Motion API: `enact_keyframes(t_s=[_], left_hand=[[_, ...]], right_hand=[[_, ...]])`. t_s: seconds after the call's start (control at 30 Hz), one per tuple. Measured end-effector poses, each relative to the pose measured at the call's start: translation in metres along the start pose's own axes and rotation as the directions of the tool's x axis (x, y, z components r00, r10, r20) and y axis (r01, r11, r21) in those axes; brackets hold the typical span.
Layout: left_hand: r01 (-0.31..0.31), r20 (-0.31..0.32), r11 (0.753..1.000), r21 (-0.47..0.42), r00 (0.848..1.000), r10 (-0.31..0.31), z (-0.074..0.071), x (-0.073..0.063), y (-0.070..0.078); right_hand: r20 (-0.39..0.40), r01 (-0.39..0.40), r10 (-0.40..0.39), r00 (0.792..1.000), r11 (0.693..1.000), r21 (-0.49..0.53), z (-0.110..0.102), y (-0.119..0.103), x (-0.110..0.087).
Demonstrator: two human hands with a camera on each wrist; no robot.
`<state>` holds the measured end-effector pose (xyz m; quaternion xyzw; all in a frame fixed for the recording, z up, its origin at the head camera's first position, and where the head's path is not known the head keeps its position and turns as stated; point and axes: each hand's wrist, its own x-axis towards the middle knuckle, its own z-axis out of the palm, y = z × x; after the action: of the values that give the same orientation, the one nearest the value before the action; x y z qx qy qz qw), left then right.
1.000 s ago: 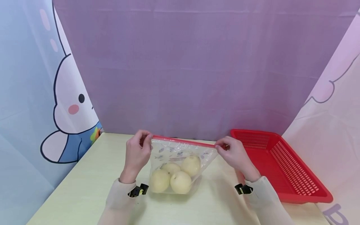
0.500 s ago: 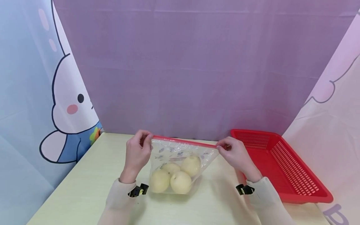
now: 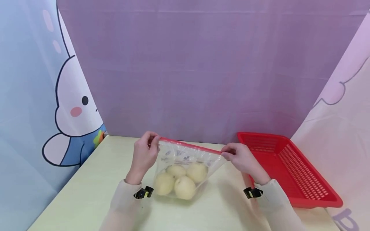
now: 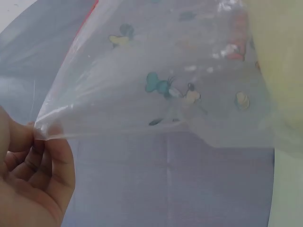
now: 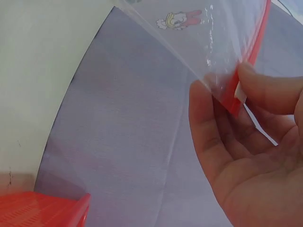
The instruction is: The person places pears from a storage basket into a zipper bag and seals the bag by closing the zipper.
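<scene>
A clear zip bag [image 3: 177, 155] with a red strip [image 3: 190, 146] along its top is stretched between both hands. Several round, pale-yellow fruits [image 3: 185, 187], pear-like, sit at its bottom, low over the table. My left hand [image 3: 144, 156] pinches the top left corner; the left wrist view shows thumb and fingers on the film [image 4: 132, 90], which carries small cartoon prints. At the other end, my right hand [image 3: 242, 160] pinches the strip's right corner, lower than the left one. In the right wrist view a small white slider [image 5: 240, 93] shows on the strip beside the thumb.
A red plastic basket [image 3: 315, 202] with slotted walls stands on the table's right side, close beside the right forearm. The pale table [image 3: 86, 192] ends at a purple cloth backdrop [image 3: 185, 70]. Printed curtains [image 3: 26, 128] hang at both sides.
Over the last half second my left hand has shifted slightly up and right and the right hand slightly lower, so the red strip slopes more. Both hands keep their pinch on the bag.
</scene>
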<state>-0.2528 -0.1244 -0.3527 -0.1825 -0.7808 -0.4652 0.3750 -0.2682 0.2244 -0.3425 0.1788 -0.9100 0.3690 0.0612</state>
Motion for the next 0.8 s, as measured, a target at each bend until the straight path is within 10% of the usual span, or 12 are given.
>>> enact_keyframes(t_s=[0.63, 0.8], left_hand=[[0.246, 0.245, 0.969, 0.009, 0.939, -0.24, 0.029, 0.069, -0.034], [0.243, 0.293, 0.97, 0.025, 0.926, -0.24, 0.04, 0.068, -0.047]], right_hand=[[-0.186, 0.082, -0.101, 0.977, 0.991, -0.108, -0.023, 0.0, 0.053], [-0.193, 0.058, -0.083, 0.978, 0.989, -0.133, -0.014, 0.013, 0.053]])
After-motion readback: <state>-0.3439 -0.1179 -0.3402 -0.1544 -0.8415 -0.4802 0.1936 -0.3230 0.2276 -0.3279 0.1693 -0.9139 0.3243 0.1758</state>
